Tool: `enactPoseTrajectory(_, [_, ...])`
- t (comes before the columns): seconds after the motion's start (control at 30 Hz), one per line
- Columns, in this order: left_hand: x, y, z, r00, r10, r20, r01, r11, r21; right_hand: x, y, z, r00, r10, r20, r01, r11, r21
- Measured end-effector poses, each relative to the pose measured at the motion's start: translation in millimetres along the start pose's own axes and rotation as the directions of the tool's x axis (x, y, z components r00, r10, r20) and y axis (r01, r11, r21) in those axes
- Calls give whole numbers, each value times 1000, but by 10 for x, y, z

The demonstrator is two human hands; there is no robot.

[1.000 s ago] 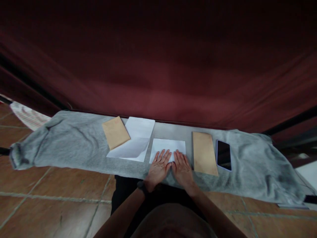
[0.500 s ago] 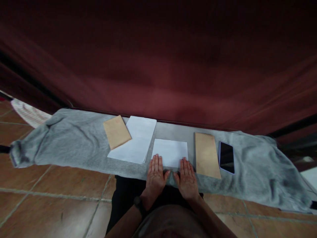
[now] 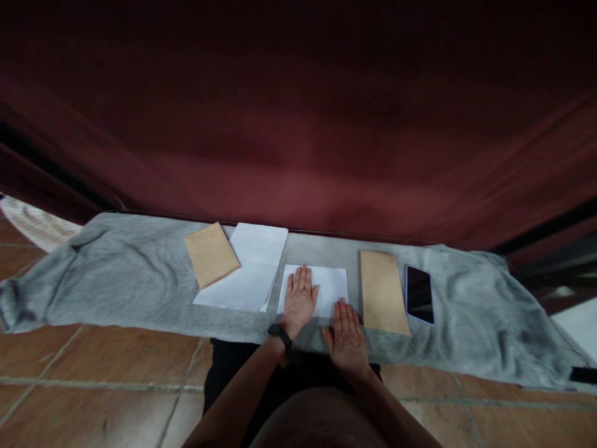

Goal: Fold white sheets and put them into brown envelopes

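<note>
Folded white paper (image 3: 331, 283) flat under left palm (image 3: 300, 300); right fingers (image 3: 345, 316) extended, overlapping near edge.

My only view looks forward and steeply down from the wearer's head, over the cloth-covered desk (image 3: 125, 280).

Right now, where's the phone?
In the head view, the phone lies on the grey cloth, toward the person's right, just right of the long brown envelope.
</note>
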State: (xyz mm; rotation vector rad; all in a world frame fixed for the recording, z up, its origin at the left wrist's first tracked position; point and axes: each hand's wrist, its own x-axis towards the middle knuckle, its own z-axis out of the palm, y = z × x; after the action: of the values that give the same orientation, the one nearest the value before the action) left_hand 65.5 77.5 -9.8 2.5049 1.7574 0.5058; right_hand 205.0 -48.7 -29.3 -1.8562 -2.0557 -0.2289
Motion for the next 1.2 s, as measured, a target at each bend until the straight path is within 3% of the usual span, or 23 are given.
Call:
enactPoseTrajectory(0.13, [-64, -119, -67, 999, -43, -5, 43, 999, 25, 0, 6, 13, 1000, 1, -1, -1, 1000, 10])
enactPoseTrajectory(0.3, [-471, -84, -150, 992, -122, -19, 123, 991, 58, -16, -13, 20, 1000, 8, -2, -8, 1000, 10])
enactPoseTrajectory(0.5, [-785, -54, -170, 974, -170, -148, 174, 985, 17, 93, 40, -38, 1000, -26, 10, 26, 999, 26])
enactPoseTrajectory(0.6, [-752, -83, -238, 973, -196, -121, 197, 980, -4, 295, 26, -35, 998, -37, 49, 33, 997, 75])
enactPoseTrajectory(0.77, [-546, -154, -405, 947, -318, 45, 319, 947, -44, 559, -150, 59, 993, -52, 104, 40, 992, 120])
enactPoseTrajectory(1.0, [-389, -350, -422, 937, -348, 13, 347, 932, -100, 609, -144, 143, 989, -57, 134, 42, 993, 112])
enactPoseTrajectory(1.13, [-386, -401, -389, 917, -396, 39, 398, 912, -100, 756, -106, 197, 990, -35, 137, 19, 993, 117])
enactPoseTrajectory(1.2, [-388, -414, -359, 928, -368, 54, 372, 916, -149, 843, -123, 235, 992, -17, 126, 2, 993, 116])
